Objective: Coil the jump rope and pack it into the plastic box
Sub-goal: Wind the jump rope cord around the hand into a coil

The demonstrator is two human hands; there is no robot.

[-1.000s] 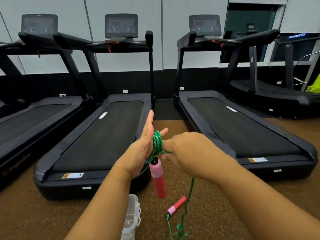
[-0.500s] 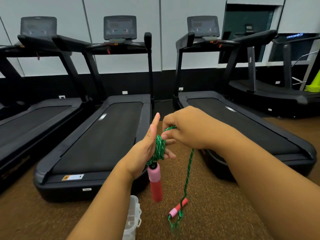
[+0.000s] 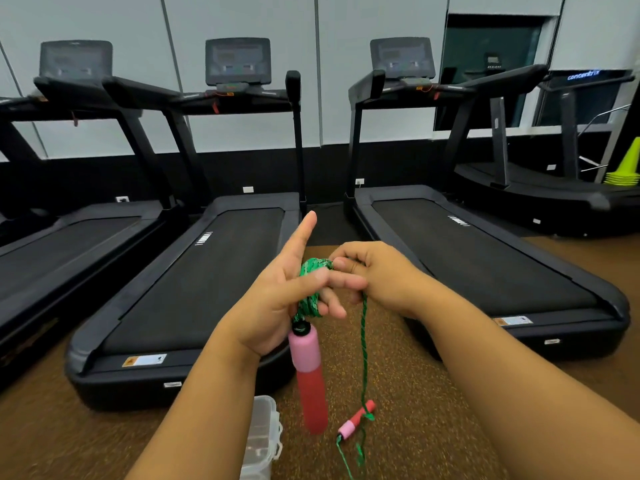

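Note:
The green jump rope is wound in several turns around my left hand, whose fingers are spread, forefinger pointing up. One pink-and-red handle hangs straight down from that coil. My right hand pinches the rope just right of the coil. A loose strand drops from it to the second handle, which lies on the floor. The clear plastic box stands on the floor below my left forearm, partly hidden by it.
Black treadmills stand ahead: one on the left, one on the right, more at both sides. Brown speckled floor runs between them. Stacked yellow cones sit far right.
My right hand has come down and closer to the coil on my left hand, laying on more rope. The free strand is shorter and the second handle has shifted a little.

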